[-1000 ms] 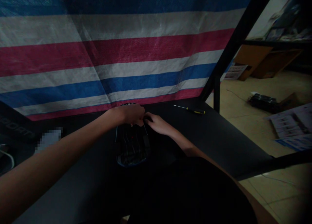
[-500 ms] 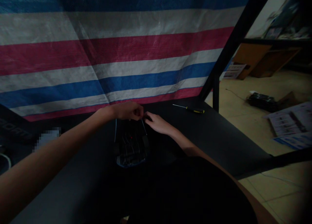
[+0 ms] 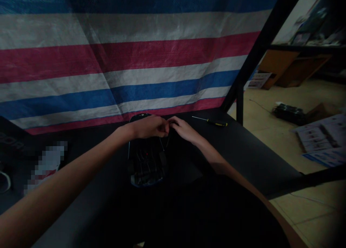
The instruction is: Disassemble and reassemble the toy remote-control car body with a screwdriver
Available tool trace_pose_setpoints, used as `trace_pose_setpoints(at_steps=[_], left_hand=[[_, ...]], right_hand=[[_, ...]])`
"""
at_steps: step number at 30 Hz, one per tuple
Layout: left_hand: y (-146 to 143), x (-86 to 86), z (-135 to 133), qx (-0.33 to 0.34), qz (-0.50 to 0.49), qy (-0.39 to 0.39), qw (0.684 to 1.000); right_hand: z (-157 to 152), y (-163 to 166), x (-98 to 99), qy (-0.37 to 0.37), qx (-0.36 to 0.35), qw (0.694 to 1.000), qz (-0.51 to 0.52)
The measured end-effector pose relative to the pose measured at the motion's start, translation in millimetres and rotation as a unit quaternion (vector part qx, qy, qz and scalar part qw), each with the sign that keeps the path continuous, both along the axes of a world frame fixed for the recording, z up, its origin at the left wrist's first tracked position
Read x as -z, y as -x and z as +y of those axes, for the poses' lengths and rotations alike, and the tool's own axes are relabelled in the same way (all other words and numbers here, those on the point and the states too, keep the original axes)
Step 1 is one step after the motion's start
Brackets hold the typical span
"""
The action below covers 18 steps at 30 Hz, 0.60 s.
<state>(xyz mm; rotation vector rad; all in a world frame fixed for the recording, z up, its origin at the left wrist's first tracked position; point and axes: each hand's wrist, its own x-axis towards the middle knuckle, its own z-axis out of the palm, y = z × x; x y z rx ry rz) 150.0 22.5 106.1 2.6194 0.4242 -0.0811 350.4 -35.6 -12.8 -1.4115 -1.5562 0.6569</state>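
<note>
A dark toy car (image 3: 147, 161) lies on the black tabletop, its wire-filled inside or underside facing up with a small red light and a blue edge at the near end. My left hand (image 3: 151, 126) reaches over the car's far end, fingers curled in a pinch. Just right of it, my right hand (image 3: 183, 128) bends its fingertips in to meet the left ones. Whatever sits between the fingertips is too small and dark to make out. Off to the right lies a screwdriver (image 3: 217, 123) with a black and yellow handle.
Behind the tabletop (image 3: 229, 158) hangs a striped plastic sheet (image 3: 135, 57). A black frame post (image 3: 239, 104) rises at the right corner. A blurred-out item (image 3: 50, 161) lies at left under my forearm. Boxes and printed cardboard (image 3: 321, 136) lie on the floor.
Both hands have shifted right and slightly, staying close together, from above the car's far end toward its right side. The car's far end now shows behind my left hand.
</note>
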Motion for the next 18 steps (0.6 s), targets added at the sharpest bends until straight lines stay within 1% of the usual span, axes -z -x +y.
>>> trace_pose_setpoints(at_steps=[3, 6, 9, 11, 12, 13, 14, 15, 16, 18], left_hand=[[-2, 2.8, -4, 0.005, -0.028, -0.011, 1.000], [9, 6.2, -1, -0.021, -0.087, -0.033, 0.995], [37, 16.3, 2, -0.097, -0.172, -0.084, 0.977], [60, 30.0, 1, -0.181, -0.244, -0.112, 0.946], [71, 38.6, 0, -0.223, -0.282, -0.109, 0.927], [81, 47.9, -3, -0.260, -0.310, -0.086, 0.910], [90, 57.4, -6, -0.296, -0.334, -0.035, 0.894], [97, 66.3, -11, -0.324, -0.355, 0.040, 0.876], [103, 74.3, -15, -0.353, -0.369, 0.121, 0.851], [108, 86.2, -24, -0.393, -0.368, 0.264, 0.800]], right_hand=[[3, -13, 5.3, 0.006, 0.024, 1.000, 0.012], [3, -19, 6.7, 0.012, 0.037, 0.999, 0.024], [0, -21, 1.6, 0.013, 0.037, 0.998, 0.044], [-4, -21, -4.6, 0.011, 0.034, 0.998, 0.058], [-6, -21, -8.2, 0.009, 0.032, 0.997, 0.064], [-8, -20, -11.9, 0.009, 0.029, 0.997, 0.070], [-10, -19, -15.6, 0.010, 0.024, 0.997, 0.077], [-13, -19, -19.0, 0.014, 0.019, 0.996, 0.084], [-15, -18, -22.0, 0.020, 0.015, 0.995, 0.091], [-19, -16, -26.2, 0.032, 0.009, 0.994, 0.105]])
